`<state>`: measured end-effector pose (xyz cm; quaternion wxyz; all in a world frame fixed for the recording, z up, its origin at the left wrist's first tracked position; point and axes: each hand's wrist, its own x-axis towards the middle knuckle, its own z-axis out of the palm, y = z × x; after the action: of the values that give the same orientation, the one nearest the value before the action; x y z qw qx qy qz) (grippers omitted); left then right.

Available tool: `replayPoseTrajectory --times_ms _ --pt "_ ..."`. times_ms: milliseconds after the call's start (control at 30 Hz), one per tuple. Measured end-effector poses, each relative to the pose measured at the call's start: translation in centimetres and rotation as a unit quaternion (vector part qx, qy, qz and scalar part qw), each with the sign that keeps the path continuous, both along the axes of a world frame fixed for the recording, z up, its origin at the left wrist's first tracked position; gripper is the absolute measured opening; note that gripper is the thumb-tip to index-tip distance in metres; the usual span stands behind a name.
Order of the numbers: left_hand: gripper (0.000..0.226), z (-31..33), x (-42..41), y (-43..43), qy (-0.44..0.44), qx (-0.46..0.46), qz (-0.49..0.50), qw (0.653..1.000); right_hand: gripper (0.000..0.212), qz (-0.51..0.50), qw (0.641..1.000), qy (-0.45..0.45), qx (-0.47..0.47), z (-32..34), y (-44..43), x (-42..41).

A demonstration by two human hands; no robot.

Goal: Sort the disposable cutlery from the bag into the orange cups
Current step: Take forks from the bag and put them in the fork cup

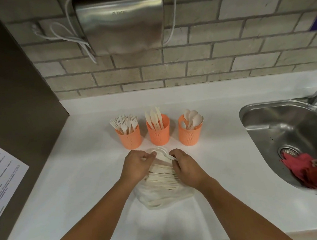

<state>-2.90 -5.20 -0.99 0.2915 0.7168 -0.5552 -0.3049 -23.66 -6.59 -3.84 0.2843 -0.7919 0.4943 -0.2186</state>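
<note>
Our left hand (138,164) grips the mouth of the plastic bag (161,195), likely to steady it on the counter (84,166); our right hand (188,167) pinches a white utensil (162,151) at the opening. Orange fork cup (130,139), knife cup (159,134) and spoon cup (189,136) stand just beyond, within easy reach.

Three orange cups (129,137) (158,132) (189,134), one bag (161,195), two hands (139,166) (188,168), one sink (290,117).
</note>
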Motion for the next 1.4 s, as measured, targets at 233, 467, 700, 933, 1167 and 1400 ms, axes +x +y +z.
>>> replayPoseTrajectory --times_ms 233,467,700,933,1167,1400 --pt "0.008 0.1 -0.7 -0.3 0.139 0.043 0.043 0.988 0.017 -0.002 0.999 -0.034 0.024 0.6 0.1 0.3" --pt "0.020 0.7 -1.2 -0.3 0.139 0.075 0.052 0.986 0.021 -0.006 0.998 -0.041 0.042 0.6 0.6 0.3" --pt "0.023 -0.2 -0.2 0.3 0.030 0.033 0.002 0.999 0.019 -0.010 0.997 -0.040 0.060 0.6 0.7 0.4" --pt "0.038 0.1 -0.1 0.5 0.028 0.040 -0.011 0.999 0.018 -0.013 0.995 -0.037 0.087 1.0 0.6 0.8" --pt "0.029 -0.1 -0.1 0.7 0.075 0.011 0.007 0.997 0.024 -0.031 0.993 -0.060 0.099 0.8 0.3 1.2" --pt "0.019 0.0 -0.2 1.0 0.014 -0.043 0.022 0.999 0.025 -0.050 0.991 -0.104 0.075 0.9 0.5 1.0"
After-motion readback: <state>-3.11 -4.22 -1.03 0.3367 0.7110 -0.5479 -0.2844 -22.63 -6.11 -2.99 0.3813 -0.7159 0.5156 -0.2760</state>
